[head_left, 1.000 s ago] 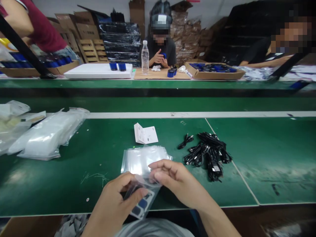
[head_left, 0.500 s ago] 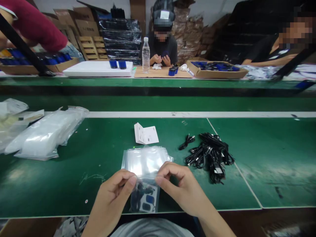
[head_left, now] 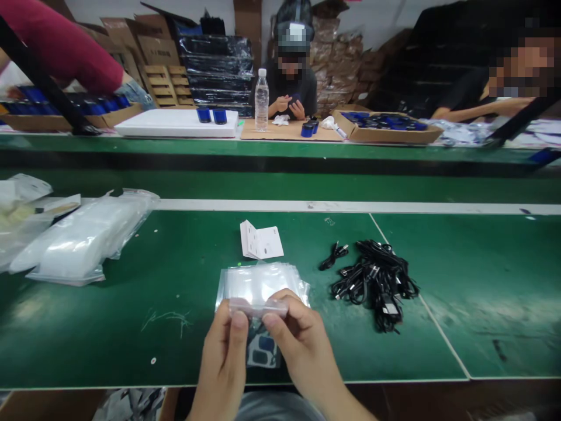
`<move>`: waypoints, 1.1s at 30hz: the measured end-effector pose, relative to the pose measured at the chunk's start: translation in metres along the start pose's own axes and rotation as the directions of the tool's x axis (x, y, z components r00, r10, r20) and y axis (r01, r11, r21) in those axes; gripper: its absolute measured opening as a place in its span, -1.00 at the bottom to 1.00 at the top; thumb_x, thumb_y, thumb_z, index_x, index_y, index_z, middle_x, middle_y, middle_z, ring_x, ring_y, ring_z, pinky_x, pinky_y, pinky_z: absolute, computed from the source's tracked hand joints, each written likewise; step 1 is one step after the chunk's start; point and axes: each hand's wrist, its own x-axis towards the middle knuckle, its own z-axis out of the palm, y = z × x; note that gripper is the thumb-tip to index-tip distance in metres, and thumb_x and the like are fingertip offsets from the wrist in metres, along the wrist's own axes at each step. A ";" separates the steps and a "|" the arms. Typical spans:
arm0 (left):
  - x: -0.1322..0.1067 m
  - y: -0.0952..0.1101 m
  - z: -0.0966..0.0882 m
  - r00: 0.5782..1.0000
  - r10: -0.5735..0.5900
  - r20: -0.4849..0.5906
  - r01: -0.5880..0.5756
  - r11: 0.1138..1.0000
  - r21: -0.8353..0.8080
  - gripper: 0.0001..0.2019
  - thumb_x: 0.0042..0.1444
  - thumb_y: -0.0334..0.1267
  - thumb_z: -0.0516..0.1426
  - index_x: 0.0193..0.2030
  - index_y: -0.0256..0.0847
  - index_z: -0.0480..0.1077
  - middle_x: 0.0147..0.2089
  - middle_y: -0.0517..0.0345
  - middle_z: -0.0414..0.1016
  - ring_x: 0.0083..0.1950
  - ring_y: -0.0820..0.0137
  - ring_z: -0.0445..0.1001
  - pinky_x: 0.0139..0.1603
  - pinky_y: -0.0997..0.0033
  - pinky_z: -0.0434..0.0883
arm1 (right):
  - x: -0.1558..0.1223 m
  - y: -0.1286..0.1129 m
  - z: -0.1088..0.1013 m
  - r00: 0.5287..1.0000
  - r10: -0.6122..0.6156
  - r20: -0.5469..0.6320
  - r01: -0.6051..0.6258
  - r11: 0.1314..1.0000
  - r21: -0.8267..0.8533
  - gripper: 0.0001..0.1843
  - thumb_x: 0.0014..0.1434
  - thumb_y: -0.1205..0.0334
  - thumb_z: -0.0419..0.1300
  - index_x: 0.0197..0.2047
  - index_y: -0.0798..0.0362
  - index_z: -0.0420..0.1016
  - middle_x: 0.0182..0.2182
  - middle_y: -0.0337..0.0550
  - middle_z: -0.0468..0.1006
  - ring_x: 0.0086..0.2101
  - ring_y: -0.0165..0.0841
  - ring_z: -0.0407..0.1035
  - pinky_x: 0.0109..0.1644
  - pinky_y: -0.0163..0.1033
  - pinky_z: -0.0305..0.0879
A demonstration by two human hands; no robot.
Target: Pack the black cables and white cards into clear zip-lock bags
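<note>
Over the bench (head_left: 109, 333), left hand (head_left: 225, 351) and right hand (head_left: 304, 345) clamp their grip on a clear bag (head_left: 263, 344) whose top wants even pressure.

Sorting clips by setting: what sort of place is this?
Probably a packing or assembly workshop: stacked clear bags, a heap of black cables, and cartons piled at the back.
</note>
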 end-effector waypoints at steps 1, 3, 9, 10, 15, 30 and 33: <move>-0.002 -0.002 0.002 0.999 0.032 0.026 -0.032 0.999 0.003 -0.65 0.19 0.03 -0.05 -0.41 -0.16 0.34 -0.51 0.27 0.38 -0.48 0.47 0.35 -0.43 0.59 0.33 | -0.003 0.003 0.006 0.999 -0.009 -0.041 0.009 1.000 0.014 -0.77 0.16 0.19 0.11 -0.50 0.06 0.29 -0.52 -0.30 0.23 -0.51 -0.46 0.13 -0.47 -0.37 0.10; -0.005 -0.006 0.006 0.997 0.077 0.024 -0.077 0.997 -0.005 -0.61 0.19 0.06 -0.06 -0.47 -0.16 0.31 -0.58 0.29 0.34 -0.55 0.49 0.32 -0.51 0.59 0.30 | -0.009 0.009 0.015 0.998 -0.012 -0.066 0.015 0.999 0.052 -0.77 0.10 0.17 0.16 -0.49 0.03 0.21 -0.61 -0.39 0.14 -0.60 -0.50 0.01 -0.56 -0.39 0.01; -0.019 -0.009 0.016 0.977 0.037 -0.209 -0.042 0.999 -0.022 -0.61 0.16 0.11 -0.03 -0.49 -0.14 0.28 -0.61 0.37 0.31 -0.58 0.52 0.26 -0.50 0.56 0.22 | -0.016 0.015 0.021 0.982 -0.190 -0.005 0.189 0.976 -0.110 -0.80 0.14 0.27 0.12 -0.50 0.03 0.21 -0.65 -0.39 0.20 -0.64 -0.51 0.10 -0.57 -0.40 0.03; -0.020 -0.009 0.017 0.976 0.036 -0.216 -0.042 0.999 -0.023 -0.61 0.16 0.11 -0.03 -0.49 -0.14 0.28 -0.61 0.37 0.33 -0.57 0.51 0.27 -0.48 0.56 0.23 | -0.015 0.015 0.021 0.967 -0.255 0.014 0.254 0.955 -0.153 -0.81 0.16 0.31 0.08 -0.49 0.03 0.25 -0.63 -0.36 0.23 -0.63 -0.50 0.14 -0.54 -0.38 0.05; -0.015 -0.005 0.005 0.993 0.055 -0.101 -0.064 0.994 -0.087 -0.68 0.20 0.01 -0.03 -0.42 -0.13 0.33 -0.52 0.33 0.36 -0.49 0.50 0.32 -0.42 0.57 0.27 | -0.012 0.008 0.010 0.963 -0.265 0.049 0.269 0.950 -0.157 -0.81 0.19 0.32 0.04 -0.48 0.03 0.25 -0.58 -0.35 0.20 -0.57 -0.48 0.13 -0.48 -0.37 0.08; 0.004 0.008 -0.030 0.938 -0.049 0.343 0.052 0.999 0.001 -0.75 0.12 -0.12 0.09 -0.49 -0.18 0.43 -0.44 0.19 0.36 -0.42 0.44 0.34 -0.49 0.56 0.27 | -0.006 -0.018 -0.019 0.989 -0.031 0.147 0.069 0.963 -0.262 -0.84 0.17 0.33 0.09 -0.46 0.07 0.38 -0.53 -0.28 0.33 -0.49 -0.45 0.23 -0.40 -0.35 0.14; 0.001 0.013 -0.025 0.948 -0.099 0.302 0.114 0.993 -0.030 -0.77 0.08 -0.10 0.12 -0.49 -0.17 0.45 -0.45 0.19 0.36 -0.43 0.44 0.34 -0.52 0.56 0.26 | -0.006 -0.019 -0.017 0.985 0.000 0.172 0.045 0.965 -0.258 -0.84 0.15 0.33 0.10 -0.46 0.08 0.40 -0.54 -0.28 0.35 -0.50 -0.45 0.24 -0.41 -0.35 0.14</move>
